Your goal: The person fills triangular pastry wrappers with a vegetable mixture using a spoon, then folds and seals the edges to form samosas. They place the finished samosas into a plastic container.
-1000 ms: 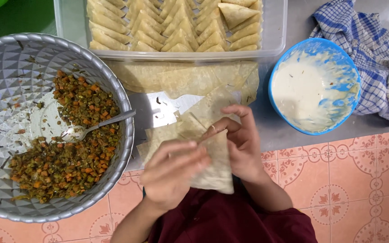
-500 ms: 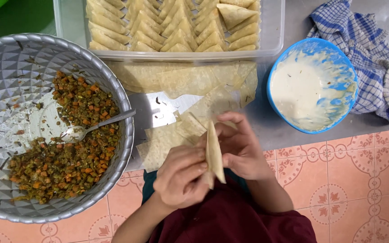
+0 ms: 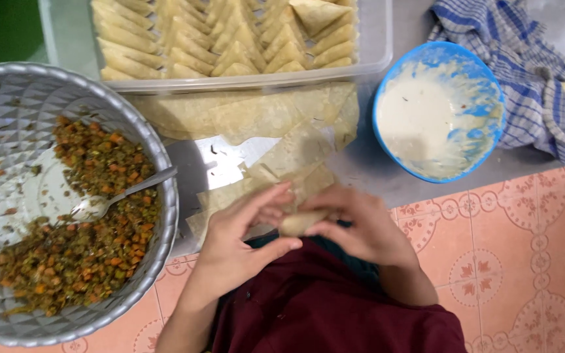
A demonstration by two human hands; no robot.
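My left hand (image 3: 240, 238) and my right hand (image 3: 358, 225) meet in front of my chest, both closed around a folded pastry sheet (image 3: 299, 222) shaped into a small roll or cone. Just beyond my fingers lies a loose stack of pale pastry strips (image 3: 269, 131) on a metal tray. To the left stands a large silver bowl (image 3: 158, 157) with a chopped vegetable filling (image 3: 93, 229) and a spoon (image 3: 122, 196) resting in it.
A clear plastic container (image 3: 377, 39) at the top holds several folded triangular pastries (image 3: 230, 33). A blue bowl (image 3: 485, 85) of white paste sits at the right, next to a blue checked cloth (image 3: 524, 72). Orange patterned floor tiles (image 3: 524, 261) lie below.
The pastry sheet was lifted off the stack, stood on edge between my hands, and is now folded small inside both hands, closer to my body.
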